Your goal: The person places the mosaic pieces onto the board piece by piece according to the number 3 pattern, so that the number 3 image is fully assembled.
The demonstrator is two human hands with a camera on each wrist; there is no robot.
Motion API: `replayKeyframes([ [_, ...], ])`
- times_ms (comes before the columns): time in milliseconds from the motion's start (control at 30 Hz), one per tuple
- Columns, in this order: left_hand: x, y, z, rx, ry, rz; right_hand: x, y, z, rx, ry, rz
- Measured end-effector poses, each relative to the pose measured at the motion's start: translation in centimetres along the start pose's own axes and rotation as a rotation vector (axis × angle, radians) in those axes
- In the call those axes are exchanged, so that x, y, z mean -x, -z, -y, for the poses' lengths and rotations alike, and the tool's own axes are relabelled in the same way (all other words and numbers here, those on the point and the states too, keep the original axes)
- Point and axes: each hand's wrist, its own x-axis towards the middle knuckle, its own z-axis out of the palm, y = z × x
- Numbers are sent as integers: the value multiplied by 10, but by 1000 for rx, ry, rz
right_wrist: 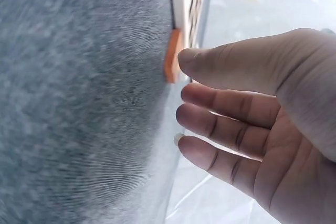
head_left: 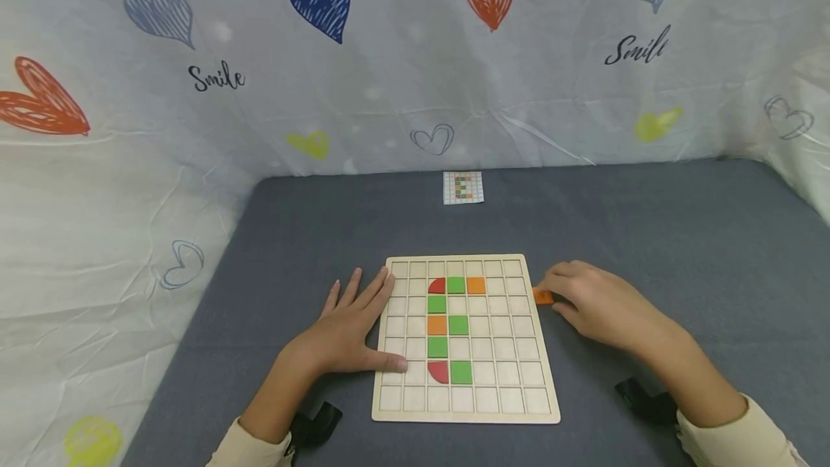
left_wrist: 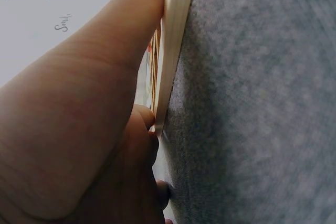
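A pale wooden grid board (head_left: 512,384) lies on the grey cloth, with green tiles (head_left: 461,372), orange tiles (head_left: 476,285) and two red rounded tiles (head_left: 437,372) in its cells. My left hand (head_left: 346,334) rests on its left edge with spread fingers, thumb on the lower left cells. In the left wrist view the hand (left_wrist: 139,145) is beside the board's pale side (left_wrist: 176,35). At the right edge my right hand (head_left: 586,301) pinches a loose orange tile (head_left: 543,297) low against the board. In the right wrist view the thumb overlaps this tile (right_wrist: 173,59); the index finger is hidden.
A small pattern card (head_left: 463,188) with a coloured grid lies at the far edge of the grey table (head_left: 648,229). Behind it hangs a white curtain (head_left: 402,56) printed with hearts. Dark straps (head_left: 316,425) lie near both wrists.
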Motion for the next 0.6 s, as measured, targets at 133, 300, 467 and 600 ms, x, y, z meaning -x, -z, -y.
replayKeyframes([
  [133,0,0,0,-5,-1,-5,0,-3,-3,-1,-13,14],
  [300,0,0,-1,-2,0,-4,-1,-6,-5,-11,-12,17],
  [467,1,0,-1,6,2,-7,-1,-8,-5,-23,6,-2],
  [600,1,0,-1,2,4,-8,-2,-9,-5,-25,22,-14],
])
